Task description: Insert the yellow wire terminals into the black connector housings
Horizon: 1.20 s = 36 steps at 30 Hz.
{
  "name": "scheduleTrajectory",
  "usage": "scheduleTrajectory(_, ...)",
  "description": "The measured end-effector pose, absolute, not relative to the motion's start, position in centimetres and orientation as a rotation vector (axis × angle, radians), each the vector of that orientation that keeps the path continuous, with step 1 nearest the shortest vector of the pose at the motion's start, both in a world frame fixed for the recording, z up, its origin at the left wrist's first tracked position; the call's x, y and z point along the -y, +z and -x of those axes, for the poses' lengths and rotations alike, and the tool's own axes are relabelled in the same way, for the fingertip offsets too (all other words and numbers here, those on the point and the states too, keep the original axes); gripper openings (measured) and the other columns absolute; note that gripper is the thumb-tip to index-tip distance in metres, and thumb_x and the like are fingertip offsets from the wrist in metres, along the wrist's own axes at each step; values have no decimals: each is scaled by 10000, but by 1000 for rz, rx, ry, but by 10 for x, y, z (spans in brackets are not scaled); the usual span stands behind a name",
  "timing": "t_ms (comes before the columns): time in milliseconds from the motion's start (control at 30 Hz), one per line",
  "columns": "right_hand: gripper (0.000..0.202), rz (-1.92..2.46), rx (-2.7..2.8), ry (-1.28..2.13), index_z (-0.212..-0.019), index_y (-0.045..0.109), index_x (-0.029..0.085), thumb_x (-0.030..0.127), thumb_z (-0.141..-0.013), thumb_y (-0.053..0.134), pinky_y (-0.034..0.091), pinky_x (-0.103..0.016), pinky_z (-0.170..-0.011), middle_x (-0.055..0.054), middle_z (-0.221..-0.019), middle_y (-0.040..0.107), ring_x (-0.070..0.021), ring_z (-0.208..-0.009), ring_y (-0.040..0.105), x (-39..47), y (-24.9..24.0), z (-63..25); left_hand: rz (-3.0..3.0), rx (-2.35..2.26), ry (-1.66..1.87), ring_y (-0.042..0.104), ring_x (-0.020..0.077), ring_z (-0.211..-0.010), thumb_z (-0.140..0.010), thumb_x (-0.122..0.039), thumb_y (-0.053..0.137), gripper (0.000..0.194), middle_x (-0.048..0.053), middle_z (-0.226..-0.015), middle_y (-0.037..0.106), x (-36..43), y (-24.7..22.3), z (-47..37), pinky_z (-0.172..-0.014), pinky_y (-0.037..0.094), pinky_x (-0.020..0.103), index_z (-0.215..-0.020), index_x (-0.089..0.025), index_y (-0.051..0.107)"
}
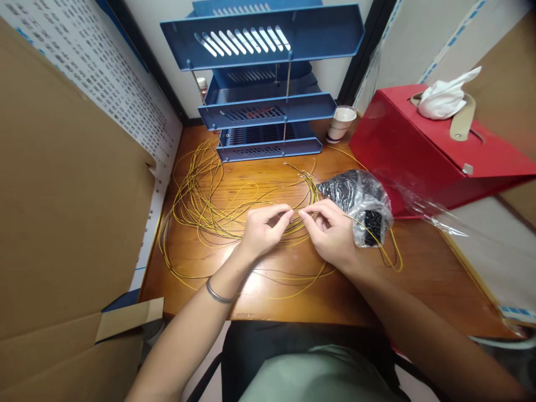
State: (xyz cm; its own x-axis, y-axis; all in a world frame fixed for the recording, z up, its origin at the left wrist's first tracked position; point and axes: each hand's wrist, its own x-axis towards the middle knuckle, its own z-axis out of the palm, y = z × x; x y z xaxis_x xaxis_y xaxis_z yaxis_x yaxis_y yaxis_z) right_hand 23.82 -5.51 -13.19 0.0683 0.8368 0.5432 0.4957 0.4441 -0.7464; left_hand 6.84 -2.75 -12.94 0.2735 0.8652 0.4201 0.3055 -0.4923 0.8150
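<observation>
My left hand (268,228) is closed in a pinch above the table, thumb against forefinger. What lies between those fingertips is too small to make out. Just to its right, my right hand (331,231) pinches a thin yellow wire (377,237), which comes out behind the hand and loops down at the right. The two sets of fingertips nearly meet. Beneath and behind the hands lies a loose coil of yellow and dark wires (190,192). Several wire ends with small pale tips (302,174) are bunched behind the right hand.
A clear plastic bag with black contents (355,192) lies beside my right hand. Behind stands a blue tiered tray rack (272,151), with a paper cup (341,124) near it. A red tissue box (402,162) is at the right, cardboard (71,212) at the left.
</observation>
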Motion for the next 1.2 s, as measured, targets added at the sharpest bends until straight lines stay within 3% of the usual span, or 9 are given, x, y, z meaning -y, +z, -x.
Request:
scheduleTrajectory(533, 58, 1167, 1610, 403, -865, 717, 190, 193, -905, 675, 366, -260, -445, -26, -831, 674, -70, -472, 433, 56, -129, -238, -2012, -1036, 1321, 620, 106, -574, -937, -275, 636, 197, 38, -722, 743, 26, -133, -68, -578, 481, 206, -833, -148, 744)
scheduleTrajectory(1200, 85, 1134, 1645, 422, -900, 676, 210, 209, -956, 613, 420, -274, -521, -45, -870, 643, -130, -637, 527, 56, -129, -237, -1696, -1097, 1324, 567, 88, -471, -991, -463, 550, 495, -4, -500, 622, 28, -131, -70, -553, 471, 208, -621, -156, 669)
